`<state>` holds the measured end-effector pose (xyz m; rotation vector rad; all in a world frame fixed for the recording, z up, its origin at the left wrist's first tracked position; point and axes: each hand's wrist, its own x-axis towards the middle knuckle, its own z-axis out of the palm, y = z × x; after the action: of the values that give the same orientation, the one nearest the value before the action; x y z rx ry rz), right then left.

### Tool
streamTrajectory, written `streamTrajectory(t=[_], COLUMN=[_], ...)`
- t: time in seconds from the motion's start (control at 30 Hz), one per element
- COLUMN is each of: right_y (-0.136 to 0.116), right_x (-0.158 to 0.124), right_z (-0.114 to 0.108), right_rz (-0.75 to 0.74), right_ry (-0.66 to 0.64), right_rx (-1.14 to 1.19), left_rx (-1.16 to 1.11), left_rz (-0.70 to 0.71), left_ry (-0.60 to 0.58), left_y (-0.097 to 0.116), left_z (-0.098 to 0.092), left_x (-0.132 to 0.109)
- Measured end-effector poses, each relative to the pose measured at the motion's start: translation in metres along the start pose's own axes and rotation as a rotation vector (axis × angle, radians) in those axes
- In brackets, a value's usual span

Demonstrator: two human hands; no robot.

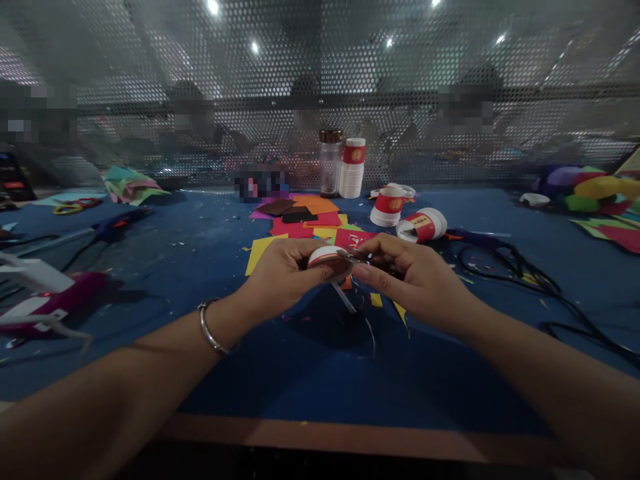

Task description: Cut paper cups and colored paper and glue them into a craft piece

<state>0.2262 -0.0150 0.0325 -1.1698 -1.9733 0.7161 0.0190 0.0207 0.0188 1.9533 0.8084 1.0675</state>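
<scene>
In front of me, above the blue table, my left hand [295, 267] is closed around a paper cup piece [326, 253] with a white and red side and a brown face. The thumb presses on the brown face. My right hand [415, 277] is closed on what look like small scissors [356, 257], whose blades touch the cup piece's right edge. Their handles are mostly hidden by my fingers. Below the hands, a pale strip [344, 298] and paper scraps show. Behind them lie coloured paper sheets [293, 228].
A red and white paper cup [387, 207] stands upside down beside a tipped one [425, 225]. A cup stack [353, 170] and clear bottle [330, 167] stand behind. Glue guns [117, 223] with cords lie at the sides. A purple power strip [65, 300] sits left.
</scene>
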Motion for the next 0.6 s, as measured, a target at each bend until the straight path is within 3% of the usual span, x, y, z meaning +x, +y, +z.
streamTrajectory(t=[0.2, 0.6], right_y=[-0.002, -0.0002], right_x=[-0.0014, -0.0023], right_z=[0.002, 0.0019], right_rz=[-0.032, -0.072], right_ry=[0.01, -0.001], right_rx=[0.045, 0.074], left_rx=[0.109, -0.061], left_rz=[0.045, -0.002], left_ry=[-0.008, -0.05], left_y=[0.0039, -0.0001], left_z=[0.0007, 0.0016], left_x=[-0.0008, 0.0021])
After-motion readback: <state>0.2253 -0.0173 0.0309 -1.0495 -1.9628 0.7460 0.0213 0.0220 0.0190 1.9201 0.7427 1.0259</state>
